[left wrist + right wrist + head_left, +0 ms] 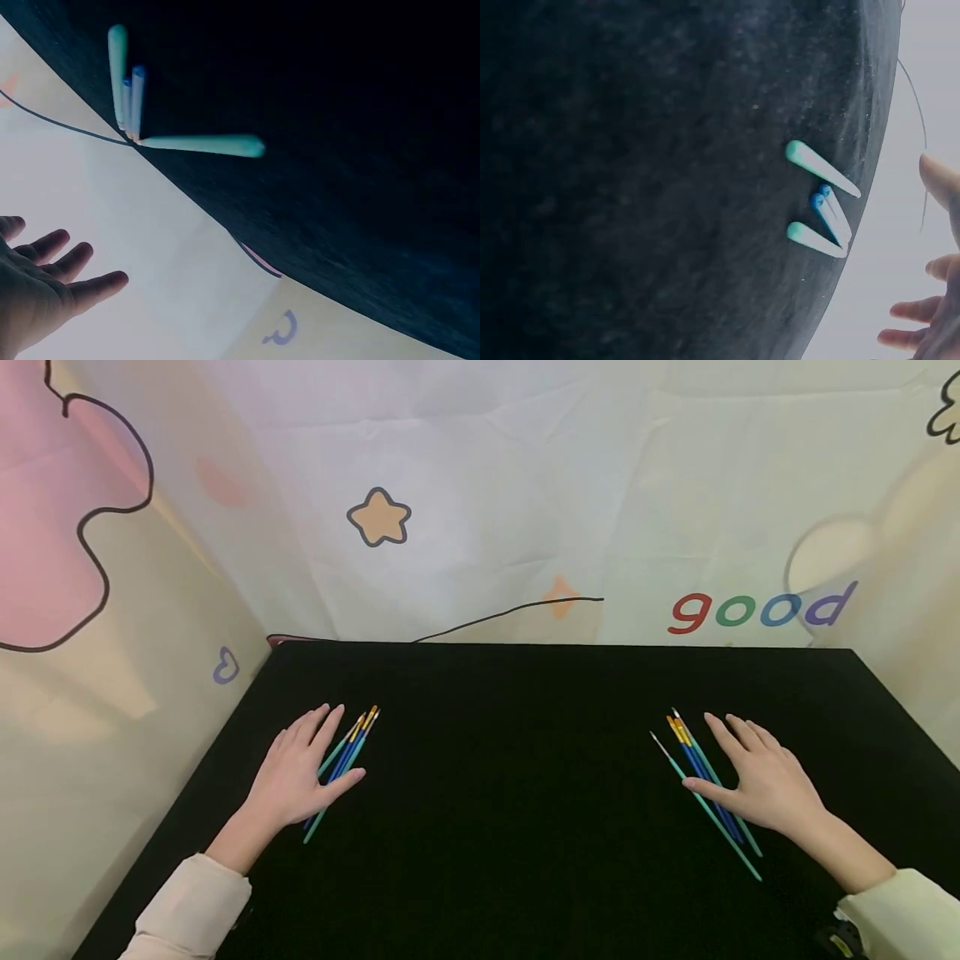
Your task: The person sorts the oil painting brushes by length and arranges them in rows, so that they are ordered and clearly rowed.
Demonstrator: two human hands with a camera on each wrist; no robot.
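Note:
My left hand is spread over a small bunch of thin paintbrushes on the left of the black table, covering part of their handles. Two handles in that bunch are blue and two are teal. On the right side, my right hand hovers with fingers spread beside a second bunch of blue and teal paintbrushes, the thumb reaching over the handles. In the left wrist view the left hand appears with straight fingers, holding nothing. The right wrist view shows the right hand likewise extended, with the teal brush handle apart from it.
Both bunches lie on a black tabletop. Behind and to the left hangs a pale printed cloth with a star and the coloured word "good". A dark device shows under the right sleeve.

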